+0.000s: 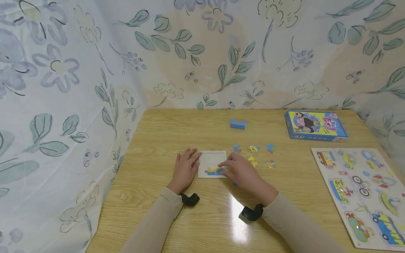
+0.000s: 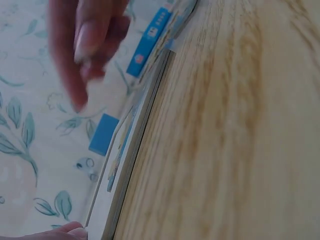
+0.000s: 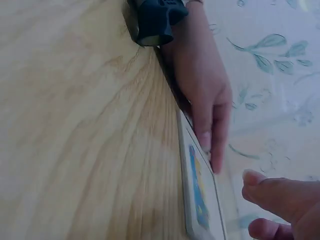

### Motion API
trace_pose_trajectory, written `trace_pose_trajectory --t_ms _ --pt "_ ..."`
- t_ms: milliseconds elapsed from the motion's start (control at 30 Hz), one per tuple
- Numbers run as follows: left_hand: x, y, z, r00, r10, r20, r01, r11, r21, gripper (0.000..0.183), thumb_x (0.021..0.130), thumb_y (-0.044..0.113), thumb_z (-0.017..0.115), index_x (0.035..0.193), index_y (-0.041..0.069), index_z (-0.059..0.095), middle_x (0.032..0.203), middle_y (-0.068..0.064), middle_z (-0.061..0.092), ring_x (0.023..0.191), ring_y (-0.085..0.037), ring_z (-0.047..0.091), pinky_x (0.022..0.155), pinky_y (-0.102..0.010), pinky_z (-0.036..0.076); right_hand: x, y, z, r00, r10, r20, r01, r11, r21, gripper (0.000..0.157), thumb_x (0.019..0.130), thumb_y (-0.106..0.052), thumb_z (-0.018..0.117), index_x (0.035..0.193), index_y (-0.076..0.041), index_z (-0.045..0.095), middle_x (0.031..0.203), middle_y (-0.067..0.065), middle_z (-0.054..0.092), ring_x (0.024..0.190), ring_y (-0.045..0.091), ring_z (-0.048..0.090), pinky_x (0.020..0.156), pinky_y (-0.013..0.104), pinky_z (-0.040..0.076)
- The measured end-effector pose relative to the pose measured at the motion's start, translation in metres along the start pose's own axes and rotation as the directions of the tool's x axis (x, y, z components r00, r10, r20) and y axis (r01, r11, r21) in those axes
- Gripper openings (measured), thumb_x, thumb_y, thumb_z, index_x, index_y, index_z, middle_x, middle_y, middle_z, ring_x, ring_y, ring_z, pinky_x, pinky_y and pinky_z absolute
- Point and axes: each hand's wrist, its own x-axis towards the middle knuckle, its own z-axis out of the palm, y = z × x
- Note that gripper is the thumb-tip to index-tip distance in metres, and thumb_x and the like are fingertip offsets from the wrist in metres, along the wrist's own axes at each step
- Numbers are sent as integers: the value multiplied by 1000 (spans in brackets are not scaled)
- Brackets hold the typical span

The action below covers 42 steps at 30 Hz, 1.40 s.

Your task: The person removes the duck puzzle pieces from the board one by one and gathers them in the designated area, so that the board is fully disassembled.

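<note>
A small white puzzle tray (image 1: 209,156) lies on the wooden table, with joined blue and yellow jigsaw pieces (image 1: 213,171) along its lower edge. My left hand (image 1: 185,167) rests at the tray's left side, fingers extended and fingertips right at the rim. Over the tray's right edge hovers my right hand (image 1: 242,172), its thumb and fingers apart, with nothing visible between them. In the left wrist view the right hand (image 2: 90,45) is blurred above the tray (image 2: 135,145). Loose jigsaw pieces (image 1: 254,148) lie in rows just right of the tray, partly hidden by the right hand.
Behind the loose pieces stands a blue notched block (image 1: 238,124). A puzzle box (image 1: 316,125) is at the back right. A large picture board (image 1: 345,172) of vehicles covers the right side of the table. Floral cloth (image 1: 202,63) hangs behind and at the sides.
</note>
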Motion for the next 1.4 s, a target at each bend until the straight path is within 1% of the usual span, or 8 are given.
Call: trace_pose_trajectory --t_ms 133,267,633,767,900,1100,1267,1400 --pt "0 0 4 1000 9 15 -9 1000 8 41 105 16 65 146 9 63 157 -14 49 152 -40 32 120 -73 15 22 -8 18 997 34 75 -32 999 -31 36 93 -23 83 124 -8 77 102 4 57 78 13 54 68 30 50" --pt "-2 2 8 999 18 38 -19 1000 5 42 105 16 65 146 9 63 158 -14 49 152 -40 33 119 -73 16 25 -9 32 981 120 151 -120 993 -4 37 94 -22 82 126 -5 76 92 -1 53 71 10 49 63 26 46" --pt "-3 4 2 1000 11 26 -11 1000 4 41 105 15 66 145 9 63 157 -14 49 152 -39 32 120 -72 15 26 -14 31 987 105 119 -121 983 137 25 87 -11 86 110 -7 76 100 0 57 89 18 62 78 33 55" --pt "-2 2 1 1000 7 24 -7 1000 -5 41 105 15 65 146 9 63 157 -14 48 153 -39 32 120 -72 15 29 -15 31 981 134 139 -159 969 187 24 89 -4 84 108 -10 70 101 -2 64 88 16 63 80 36 56" --pt "-1 0 0 1000 5 12 -5 1000 -8 41 105 15 66 145 9 64 157 -15 49 153 -40 32 120 -72 14 30 -15 30 988 121 101 -141 965 222 19 93 -3 79 108 -12 70 99 -3 68 87 13 63 80 36 56" --pt "0 0 1 1000 7 5 -7 1000 -14 41 105 14 65 146 10 63 157 -14 49 153 -40 32 120 -72 14 16 3 -3 993 119 -11 -109 940 324 17 94 0 77 107 -10 74 101 1 72 89 18 68 79 38 59" --pt "1 -1 2 1000 9 3 -9 1000 -2 41 105 13 65 146 9 63 157 -14 49 153 -40 32 120 -72 14 -17 39 -40 979 203 -4 -193 936 295 13 94 -2 78 105 -8 74 102 3 73 88 19 70 75 35 59" --pt "1 -1 2 1000 -5 6 5 1000 0 41 105 13 65 146 9 63 157 -14 49 153 -40 32 120 -72 14 -46 60 -49 967 252 42 -255 938 234 13 92 -3 81 103 -8 75 96 1 71 84 17 69 73 34 58"
